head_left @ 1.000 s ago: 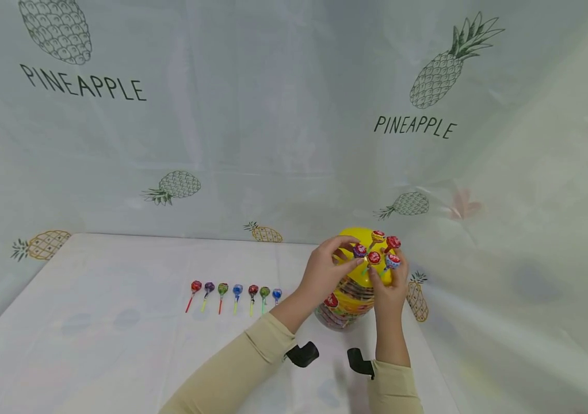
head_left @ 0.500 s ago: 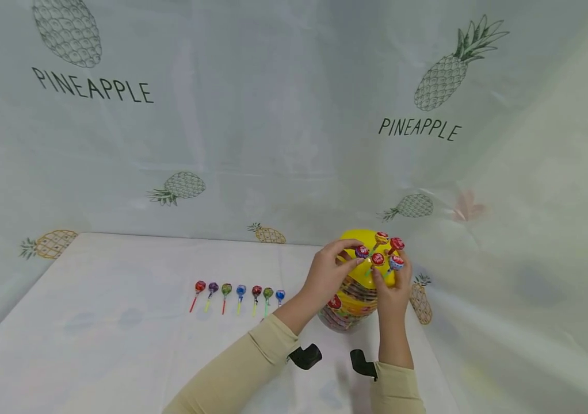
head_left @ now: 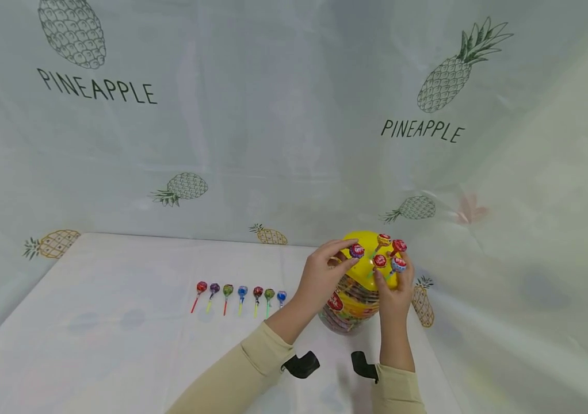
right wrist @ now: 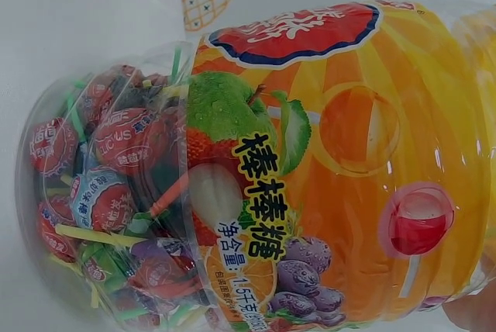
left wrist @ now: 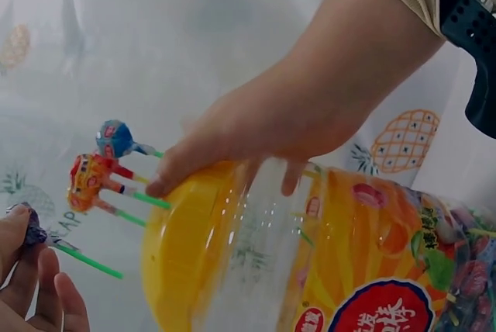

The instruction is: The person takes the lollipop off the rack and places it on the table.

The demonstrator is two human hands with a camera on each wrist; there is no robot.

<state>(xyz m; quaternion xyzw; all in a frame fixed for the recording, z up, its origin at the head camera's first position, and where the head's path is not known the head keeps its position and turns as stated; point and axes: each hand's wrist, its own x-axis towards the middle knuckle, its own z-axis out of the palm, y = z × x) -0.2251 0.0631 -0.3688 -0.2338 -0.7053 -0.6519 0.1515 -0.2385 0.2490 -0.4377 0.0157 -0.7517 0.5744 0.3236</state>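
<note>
With thumb and fingers, my left hand (head_left: pixel 319 279) pinches a purple-wrapped lollipop (head_left: pixel 357 251) above the left side of a yellow lid (head_left: pixel 358 237). In the left wrist view, its green stick (left wrist: pixel 89 262) points toward the lid and stands apart from it. My right hand (head_left: pixel 395 293) grips the lidded candy jar (head_left: pixel 343 322) near its top, thumb in front and fingers round the far side. Several lollipops stand stick-down in the lid, including a red one (head_left: pixel 379 260) and a blue one (head_left: pixel 398 264). The right wrist view shows wrapped lollipops (right wrist: pixel 128 142) inside the clear jar.
Left of the jar, several lollipops (head_left: pixel 243 291) lie in a row on the white table (head_left: pixel 133 356), heads toward the back. A pineapple-printed sheet (head_left: pixel 283 115) hangs behind the table and along its right side. Black wrist mounts (head_left: pixel 301 364) jut from both sleeves.
My left hand has drawn the purple lollipop a little to the left, away from the others in the lid. My right hand keeps its grip on the jar. The head view has shifted slightly.
</note>
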